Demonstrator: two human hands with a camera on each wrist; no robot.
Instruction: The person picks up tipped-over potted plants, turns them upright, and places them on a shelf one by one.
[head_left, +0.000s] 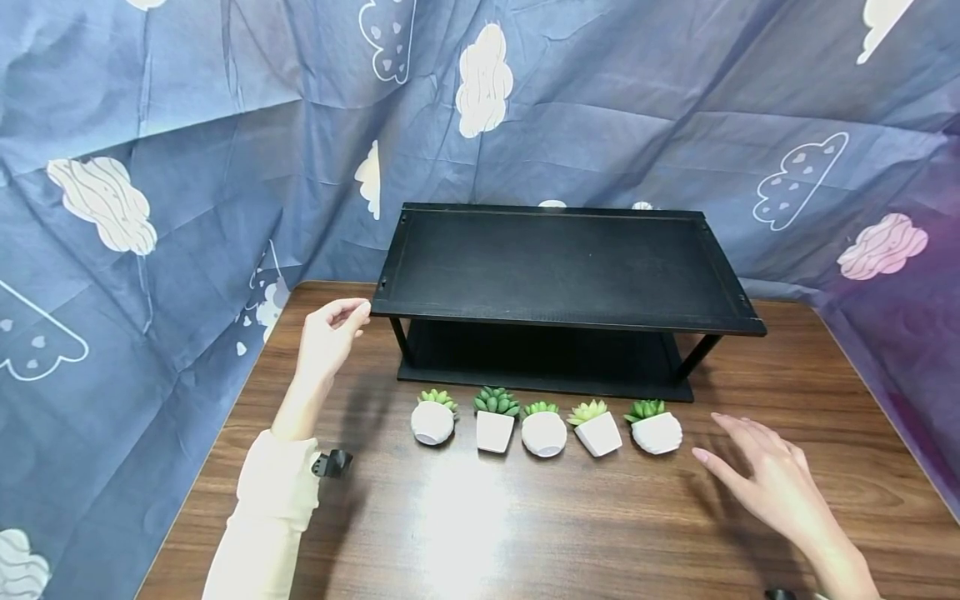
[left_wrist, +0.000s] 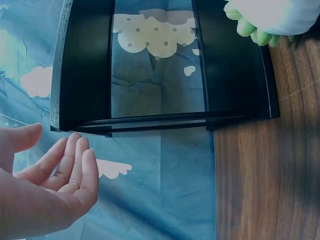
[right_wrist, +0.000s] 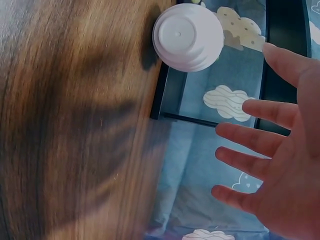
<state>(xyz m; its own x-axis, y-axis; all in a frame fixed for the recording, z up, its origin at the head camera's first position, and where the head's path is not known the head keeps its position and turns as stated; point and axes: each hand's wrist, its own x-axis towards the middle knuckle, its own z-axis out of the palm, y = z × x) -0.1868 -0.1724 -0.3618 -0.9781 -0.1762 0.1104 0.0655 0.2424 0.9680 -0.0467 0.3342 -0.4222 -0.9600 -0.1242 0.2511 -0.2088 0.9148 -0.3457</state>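
A black two-tier shelf (head_left: 555,267) stands on the wooden table. By its left front corner is my left hand (head_left: 330,335); the left wrist view shows the fingers loosely bent and the thumb apart, holding nothing. In front of the shelf, several small succulents in white pots form a row. My right hand (head_left: 767,477) hovers over the table, fingers spread, just right of the end succulent in a round ribbed pot (head_left: 657,433). The right wrist view shows a white pot's underside (right_wrist: 187,37), away from the fingers.
The leftmost succulent in a round pot (head_left: 432,422) and a square-potted one (head_left: 495,432) sit near the lower tier's front edge. Blue cloth with cloud prints (head_left: 600,158) hangs behind and beside the wooden table (head_left: 570,525).
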